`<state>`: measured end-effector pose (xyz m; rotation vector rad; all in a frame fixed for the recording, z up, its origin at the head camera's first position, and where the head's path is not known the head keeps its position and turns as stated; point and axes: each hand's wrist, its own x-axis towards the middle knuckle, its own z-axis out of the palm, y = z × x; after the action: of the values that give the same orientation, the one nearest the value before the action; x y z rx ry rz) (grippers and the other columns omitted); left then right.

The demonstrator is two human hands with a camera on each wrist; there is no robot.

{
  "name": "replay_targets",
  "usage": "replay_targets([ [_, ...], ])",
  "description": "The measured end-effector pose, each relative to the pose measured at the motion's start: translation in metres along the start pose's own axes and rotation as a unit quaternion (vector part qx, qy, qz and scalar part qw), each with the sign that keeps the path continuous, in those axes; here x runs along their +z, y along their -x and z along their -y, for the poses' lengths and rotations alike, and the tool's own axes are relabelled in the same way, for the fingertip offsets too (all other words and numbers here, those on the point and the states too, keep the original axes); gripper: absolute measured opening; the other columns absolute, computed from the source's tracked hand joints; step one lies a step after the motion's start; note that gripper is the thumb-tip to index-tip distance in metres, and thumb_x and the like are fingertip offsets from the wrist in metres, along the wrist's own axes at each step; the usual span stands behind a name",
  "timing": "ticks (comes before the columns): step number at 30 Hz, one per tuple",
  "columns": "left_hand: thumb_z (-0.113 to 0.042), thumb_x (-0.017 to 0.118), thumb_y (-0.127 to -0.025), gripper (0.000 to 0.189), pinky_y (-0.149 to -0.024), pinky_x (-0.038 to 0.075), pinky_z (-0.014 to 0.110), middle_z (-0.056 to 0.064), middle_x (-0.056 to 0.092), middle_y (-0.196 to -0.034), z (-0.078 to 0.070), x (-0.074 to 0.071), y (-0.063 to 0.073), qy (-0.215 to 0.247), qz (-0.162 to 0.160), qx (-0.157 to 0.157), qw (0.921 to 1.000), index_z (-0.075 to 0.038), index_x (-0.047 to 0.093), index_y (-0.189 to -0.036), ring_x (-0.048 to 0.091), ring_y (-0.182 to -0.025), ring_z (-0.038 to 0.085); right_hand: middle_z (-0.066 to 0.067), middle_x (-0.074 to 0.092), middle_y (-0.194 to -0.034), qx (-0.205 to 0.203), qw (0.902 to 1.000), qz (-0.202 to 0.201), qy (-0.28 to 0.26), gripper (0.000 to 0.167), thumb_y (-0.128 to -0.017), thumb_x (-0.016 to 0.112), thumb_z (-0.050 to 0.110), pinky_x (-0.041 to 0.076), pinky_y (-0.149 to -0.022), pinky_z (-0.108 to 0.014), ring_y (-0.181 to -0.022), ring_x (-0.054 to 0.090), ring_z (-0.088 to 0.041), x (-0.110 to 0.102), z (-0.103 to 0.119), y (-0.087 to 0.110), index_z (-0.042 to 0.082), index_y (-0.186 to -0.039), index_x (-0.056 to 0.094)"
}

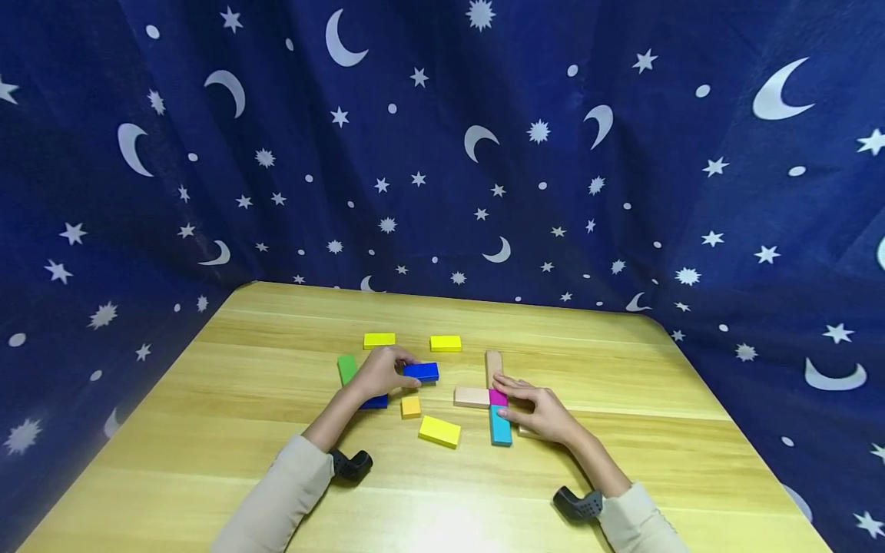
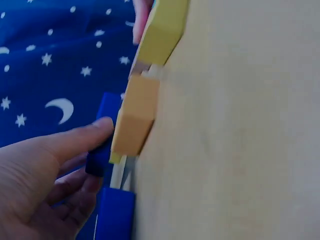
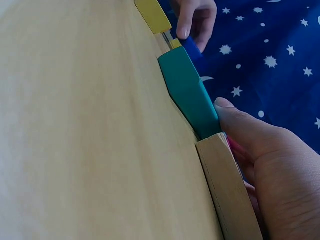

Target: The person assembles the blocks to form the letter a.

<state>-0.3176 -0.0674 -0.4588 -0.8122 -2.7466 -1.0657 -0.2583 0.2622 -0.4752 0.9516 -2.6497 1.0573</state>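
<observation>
In the head view my left hand pinches a blue block by its left end, thumb at the near side and fingers at the far side. The block looks raised off the table. My right hand rests over a cross-like layout, its thumb at the teal block and its fingertips by the upright wooden block. Between them lies a magenta block. Another wooden block joins on the left. A further wooden block is mostly hidden under my right hand.
Yellow blocks lie at the back, another yellow block in front. A small orange block sits near my left hand. Behind that hand are a green block and a second blue block, partly covered. A starry curtain borders the table.
</observation>
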Motion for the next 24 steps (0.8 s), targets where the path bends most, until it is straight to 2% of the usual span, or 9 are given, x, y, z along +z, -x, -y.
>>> replay_targets([
  [5,-0.03,0.081,-0.07,0.032,-0.061,0.043,0.023,-0.004,0.064,-0.082,-0.005,0.008,0.008,0.047,0.014,0.008,0.9988,-0.011,0.072,-0.094,0.05,-0.069,0.009,-0.005,0.047,-0.135,0.007,0.9999,-0.001,-0.011,0.05,-0.084,0.068,0.028,0.026,-0.104,-0.04,-0.125,0.04,-0.032,-0.001,0.003,0.0,0.009,-0.128,0.056],
  [10,-0.032,0.08,-0.07,0.03,-0.061,0.043,0.023,-0.009,0.062,-0.08,-0.006,0.017,0.011,0.06,0.025,0.015,0.9978,-0.014,0.072,-0.093,0.05,-0.069,0.008,-0.006,0.046,-0.137,0.012,0.9998,0.007,-0.016,0.05,-0.085,0.067,0.029,0.023,-0.105,-0.038,-0.127,0.038,-0.031,0.0,0.004,0.0,0.008,-0.129,0.055],
  [15,-0.027,0.081,-0.07,0.027,-0.063,0.043,0.023,-0.008,0.063,-0.081,-0.01,0.021,0.012,0.062,0.035,0.016,0.9974,-0.015,0.072,-0.093,0.051,-0.07,0.007,-0.005,0.046,-0.136,0.01,0.9999,0.004,-0.008,0.051,-0.085,0.067,0.031,0.024,-0.104,-0.039,-0.126,0.039,-0.029,0.0,0.002,0.001,0.01,-0.13,0.055],
  [19,-0.028,0.08,-0.072,0.028,-0.064,0.043,0.023,-0.008,0.062,-0.083,-0.014,0.023,0.012,0.048,0.046,0.027,0.9974,-0.014,0.072,-0.095,0.051,-0.071,0.007,-0.006,0.047,-0.135,0.002,1.0,-0.003,-0.002,0.051,-0.084,0.068,0.03,0.024,-0.105,-0.034,-0.125,0.04,-0.03,0.0,0.002,0.001,0.01,-0.129,0.055],
  [22,-0.028,0.08,-0.072,0.028,-0.064,0.043,0.022,-0.007,0.061,-0.082,-0.016,0.025,0.012,0.035,0.045,0.033,0.9978,-0.014,0.071,-0.095,0.05,-0.071,0.007,-0.007,0.047,-0.135,-0.002,1.0,-0.003,-0.004,0.051,-0.084,0.068,0.029,0.023,-0.105,-0.031,-0.125,0.04,-0.032,0.0,0.002,0.0,0.008,-0.129,0.055],
  [24,-0.028,0.08,-0.072,0.028,-0.064,0.043,0.022,-0.008,0.061,-0.082,-0.017,0.026,0.011,0.027,0.042,0.036,0.9981,-0.014,0.071,-0.094,0.05,-0.072,0.007,-0.006,0.047,-0.136,0.0,1.0,0.0,-0.003,0.052,-0.084,0.068,0.03,0.024,-0.105,-0.033,-0.125,0.04,-0.031,0.0,0.003,0.0,0.008,-0.129,0.055],
])
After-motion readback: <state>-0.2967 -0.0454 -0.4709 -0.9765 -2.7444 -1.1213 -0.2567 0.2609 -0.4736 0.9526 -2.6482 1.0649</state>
